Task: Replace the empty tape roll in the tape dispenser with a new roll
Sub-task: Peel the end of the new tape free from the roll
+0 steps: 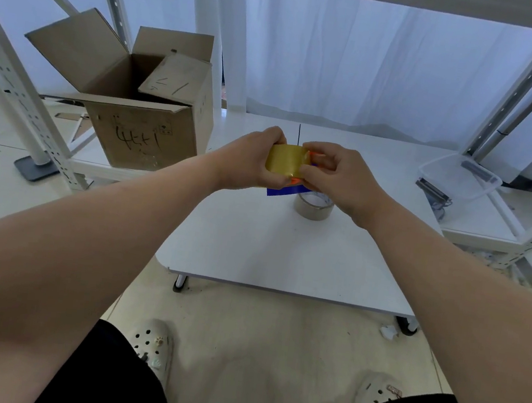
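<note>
The left hand (246, 162) grips the yellow roll (284, 163), which sits between both hands; the right hand (335, 173) pinches the orange-and-blue dispenser (284, 192) against it. If the roll seats crooked it may jam, and if the pinch slips it could drop onto the clear roll (313, 207) just below the right hand.

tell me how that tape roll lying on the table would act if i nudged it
The roll lies flat, hole upward, so it would probably slide rather than roll away. Its wall looks thin, so it is likely light. The table looks smooth, so a slight push may move it.
</note>
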Available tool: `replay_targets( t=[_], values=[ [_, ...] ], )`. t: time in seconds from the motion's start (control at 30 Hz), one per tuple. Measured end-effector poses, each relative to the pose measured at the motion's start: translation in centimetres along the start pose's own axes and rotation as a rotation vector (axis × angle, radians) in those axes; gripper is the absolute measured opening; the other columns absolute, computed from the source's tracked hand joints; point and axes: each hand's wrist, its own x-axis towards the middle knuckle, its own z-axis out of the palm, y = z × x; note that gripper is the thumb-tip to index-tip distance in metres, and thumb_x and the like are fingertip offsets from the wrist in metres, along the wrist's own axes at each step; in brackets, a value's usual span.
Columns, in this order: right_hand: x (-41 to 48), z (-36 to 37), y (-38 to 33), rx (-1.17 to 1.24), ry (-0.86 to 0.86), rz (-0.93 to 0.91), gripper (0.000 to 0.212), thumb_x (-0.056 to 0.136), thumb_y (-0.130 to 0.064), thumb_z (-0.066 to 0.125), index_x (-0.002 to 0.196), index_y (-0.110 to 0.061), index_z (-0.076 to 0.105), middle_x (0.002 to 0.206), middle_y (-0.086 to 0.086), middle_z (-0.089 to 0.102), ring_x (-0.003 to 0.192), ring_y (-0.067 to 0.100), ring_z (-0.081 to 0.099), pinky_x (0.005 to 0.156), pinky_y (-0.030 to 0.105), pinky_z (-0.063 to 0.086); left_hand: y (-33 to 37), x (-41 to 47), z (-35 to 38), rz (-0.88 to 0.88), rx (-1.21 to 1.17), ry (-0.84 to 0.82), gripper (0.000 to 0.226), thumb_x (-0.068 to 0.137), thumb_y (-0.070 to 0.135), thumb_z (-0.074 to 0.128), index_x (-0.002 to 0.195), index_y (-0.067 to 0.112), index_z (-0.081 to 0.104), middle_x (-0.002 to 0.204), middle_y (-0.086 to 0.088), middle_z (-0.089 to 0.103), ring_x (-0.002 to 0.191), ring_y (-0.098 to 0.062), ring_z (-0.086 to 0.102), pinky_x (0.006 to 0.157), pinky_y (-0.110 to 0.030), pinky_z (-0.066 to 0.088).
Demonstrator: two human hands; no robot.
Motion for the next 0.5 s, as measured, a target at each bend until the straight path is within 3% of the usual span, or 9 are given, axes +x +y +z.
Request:
replay_targets(
  t=[0.2, 0.3, 0.4, 0.5],
  values=[
    [0.11, -0.03, 0.14, 0.019, 0.014, -0.012, 0.037, 0.086, -0.009, 0.06, 0.123, -0.014, 0.057, 0.119, 0.011, 0.066, 0.108, 0.023, 0.065, 0.093, 0.042, 0.054, 0.01, -0.11, 0.22, 0.009, 0.018, -0.002, 0.058, 0.076, 0.029, 0.076, 0.12, 0.015, 0.041, 0.109, 0.002, 0.048, 0.096, -0.019, 0.051, 0.066, -0.019, 0.045],
    [0.24, 0.34, 0.09, -0.075, 0.06, -0.053, 0.038, 0.085, -0.003, 0.056, 0.122, -0.012, 0.059, 0.118, 0.012, 0.066, 0.108, 0.024, 0.064, 0.094, 0.036, 0.053, 0.01, -0.11, 0.2, 0.013, 0.014, 0.012, 0.057, 0.075, 0.03, 0.077, 0.118, 0.014, 0.043, 0.11, -0.002, 0.052, 0.096, -0.022, 0.054, 0.067, -0.024, 0.048],
    [0.2, 0.3, 0.18, -0.214, 0.149, -0.074, 0.044, 0.08, 0.007, 0.046, 0.118, -0.009, 0.061, 0.114, 0.014, 0.067, 0.106, 0.027, 0.062, 0.087, 0.035, 0.053, 0.36, -0.02, 0.45, 0.008, 0.032, -0.009, 0.06, 0.076, 0.034, 0.076, 0.121, 0.016, 0.041, 0.108, 0.003, 0.047, 0.095, -0.017, 0.05, 0.065, -0.016, 0.044],
    [0.22, 0.28, 0.18, -0.052, 0.059, 0.009, 0.042, 0.084, -0.001, 0.051, 0.124, -0.012, 0.057, 0.121, 0.012, 0.064, 0.11, 0.025, 0.063, 0.092, 0.042, 0.055, 0.24, 0.02, 0.58, -0.008, 0.034, -0.003, 0.06, 0.077, 0.034, 0.075, 0.122, 0.015, 0.04, 0.108, 0.003, 0.046, 0.094, -0.017, 0.049, 0.064, -0.015, 0.043]
  ],
)
